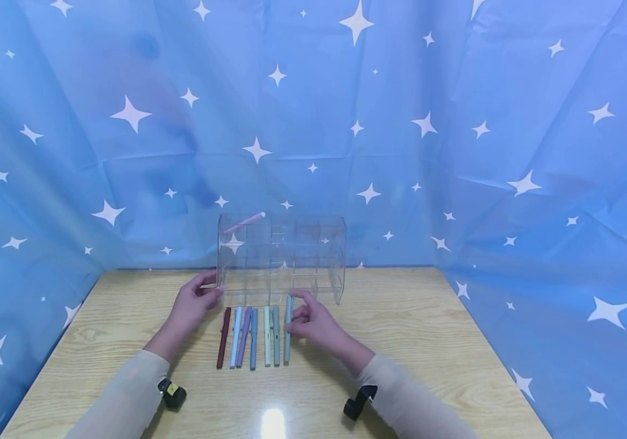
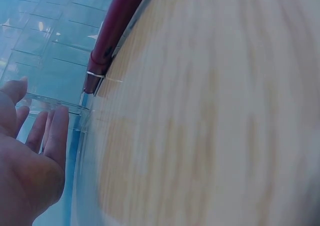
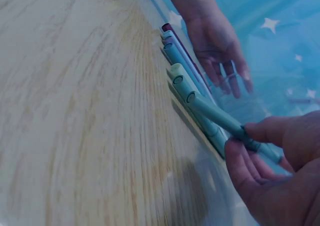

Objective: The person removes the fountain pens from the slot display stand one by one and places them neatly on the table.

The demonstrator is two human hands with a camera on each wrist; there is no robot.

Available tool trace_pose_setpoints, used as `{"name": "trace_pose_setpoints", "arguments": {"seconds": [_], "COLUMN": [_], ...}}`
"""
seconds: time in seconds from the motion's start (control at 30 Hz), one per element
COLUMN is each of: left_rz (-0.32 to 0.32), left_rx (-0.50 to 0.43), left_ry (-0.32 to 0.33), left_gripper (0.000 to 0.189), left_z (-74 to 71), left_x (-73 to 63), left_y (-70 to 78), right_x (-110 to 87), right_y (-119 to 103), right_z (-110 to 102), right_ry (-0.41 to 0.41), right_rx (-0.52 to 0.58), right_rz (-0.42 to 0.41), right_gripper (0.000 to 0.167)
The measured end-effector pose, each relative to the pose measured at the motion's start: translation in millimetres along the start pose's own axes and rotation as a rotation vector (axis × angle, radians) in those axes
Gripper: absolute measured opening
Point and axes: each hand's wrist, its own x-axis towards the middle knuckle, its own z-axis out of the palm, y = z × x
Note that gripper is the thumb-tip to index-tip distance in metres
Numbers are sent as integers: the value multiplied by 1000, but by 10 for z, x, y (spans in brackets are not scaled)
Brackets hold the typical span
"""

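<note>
Between the thumb and fingers of my right hand (image 1: 315, 323) is a teal-green pen (image 3: 220, 117), pinched near one end and tilted above its neighbours in the right wrist view. My left hand (image 1: 195, 302) holds the left side of a clear plastic organizer (image 1: 282, 292), with its thumb and fingers on either side of the edge (image 2: 55, 102). A row of pens lies in front of the organizer: a dark red pen (image 1: 223, 338), a light blue one (image 1: 235, 341), a purple one (image 1: 244, 338), a blue one (image 1: 253, 341), a pale green one (image 1: 267, 341) and a teal one (image 1: 276, 341).
A pink pen (image 1: 244, 222) leans in the top left compartment of the organizer. Behind stands a blue curtain (image 1: 313, 122) with white stars, meeting the back edge of the wooden table (image 1: 412, 341). Black wrist cameras sit on both sleeves.
</note>
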Motion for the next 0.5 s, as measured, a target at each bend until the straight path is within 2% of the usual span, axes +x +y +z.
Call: {"name": "trace_pose_setpoints", "arguments": {"seconds": [0.2, 0.5], "left_rz": [7, 9], "left_rx": [7, 7], "left_ry": [0, -4], "left_gripper": [60, 61], "left_z": [4, -6], "left_x": [-7, -12], "left_y": [15, 9], "right_x": [32, 53], "right_y": [19, -9], "right_z": [56, 107], "right_ry": [13, 15], "right_rx": [-22, -147], "right_rz": [33, 47], "right_gripper": [84, 84]}}
